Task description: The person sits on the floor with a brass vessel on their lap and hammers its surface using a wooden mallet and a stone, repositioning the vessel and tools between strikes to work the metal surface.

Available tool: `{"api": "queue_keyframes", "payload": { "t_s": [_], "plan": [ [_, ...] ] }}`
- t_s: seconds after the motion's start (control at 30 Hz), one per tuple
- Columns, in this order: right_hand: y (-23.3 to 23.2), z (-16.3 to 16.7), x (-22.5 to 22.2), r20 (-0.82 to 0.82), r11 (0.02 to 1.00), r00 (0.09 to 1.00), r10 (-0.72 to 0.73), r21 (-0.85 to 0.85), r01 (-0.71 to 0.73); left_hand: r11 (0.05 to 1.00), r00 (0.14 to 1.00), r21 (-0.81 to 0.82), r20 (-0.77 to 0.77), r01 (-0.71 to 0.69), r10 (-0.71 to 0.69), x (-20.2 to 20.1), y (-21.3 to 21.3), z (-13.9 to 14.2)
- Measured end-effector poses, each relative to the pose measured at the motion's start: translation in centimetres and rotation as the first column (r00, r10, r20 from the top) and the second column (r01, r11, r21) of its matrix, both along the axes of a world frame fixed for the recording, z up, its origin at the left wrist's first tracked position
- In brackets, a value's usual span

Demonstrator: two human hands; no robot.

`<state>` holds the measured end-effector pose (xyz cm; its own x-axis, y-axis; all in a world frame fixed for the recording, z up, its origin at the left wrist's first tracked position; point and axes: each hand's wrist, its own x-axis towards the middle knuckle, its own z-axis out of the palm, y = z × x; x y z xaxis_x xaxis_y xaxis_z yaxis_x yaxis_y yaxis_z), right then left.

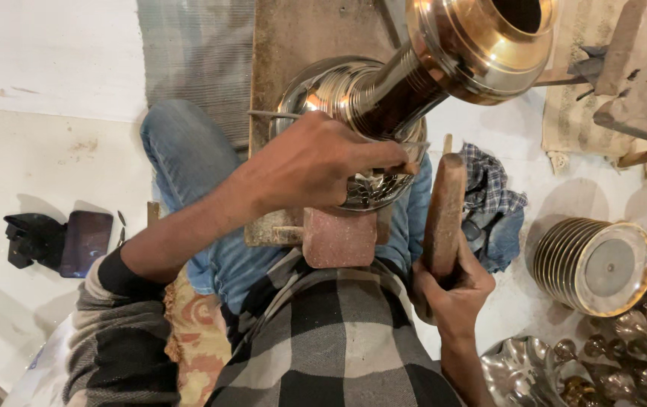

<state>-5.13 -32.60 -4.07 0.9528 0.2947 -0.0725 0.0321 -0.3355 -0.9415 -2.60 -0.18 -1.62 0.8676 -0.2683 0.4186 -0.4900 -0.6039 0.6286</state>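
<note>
**A:** Head view first: what are the fingers doing?

**B:** Fingers of the left hand (316,162) are pinched closed around a thin punch-like tool (412,167), its tip set against the patterned body of the metal vessel (361,124). Fingers of the right hand (451,290) are wrapped tight round the lower end of a wooden mallet (442,215), which stands nearly upright just beside the vessel.

**A:** And the vessel itself?

**B:** It lies tilted across the person's lap, its round silver body low and its ribbed neck rising to a wide brass-coloured mouth (489,38) near the top edge. It rests over a wooden block (338,235) and a long plank (301,38) that runs away from the knees.

**A:** What lies further out?

**B:** Blue jeans (188,151) and a checked shirt (323,347) frame the work. On the right, a checked cloth (493,188) is bunched on the pale floor (37,173), and past it sits a ribbed metal cylinder with a brass rim (591,264). Shiny embossed metal pieces (625,339) pile up in the lower right corner. On the left, well apart from the hands, a dark phone (85,241) lies beside a black object (31,237).
</note>
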Motion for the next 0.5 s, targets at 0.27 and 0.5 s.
{"api": "queue_keyframes", "payload": {
  "t_s": [0.27, 0.5],
  "plan": [
    [0.5, 1.0, 0.2, 0.153, 0.998, 0.988, -0.023, -0.055, 0.032, 0.984, 0.986, 0.060, -0.016, 0.167, -0.166, 1.6, 0.6, 1.7],
    [0.7, 0.1, 0.6, 0.666, 0.952, 0.743, 0.074, -0.270, 0.147, 0.958, 0.964, 0.143, -0.136, 0.248, -0.229, 2.5, 0.3, 2.0]
  ]
}}
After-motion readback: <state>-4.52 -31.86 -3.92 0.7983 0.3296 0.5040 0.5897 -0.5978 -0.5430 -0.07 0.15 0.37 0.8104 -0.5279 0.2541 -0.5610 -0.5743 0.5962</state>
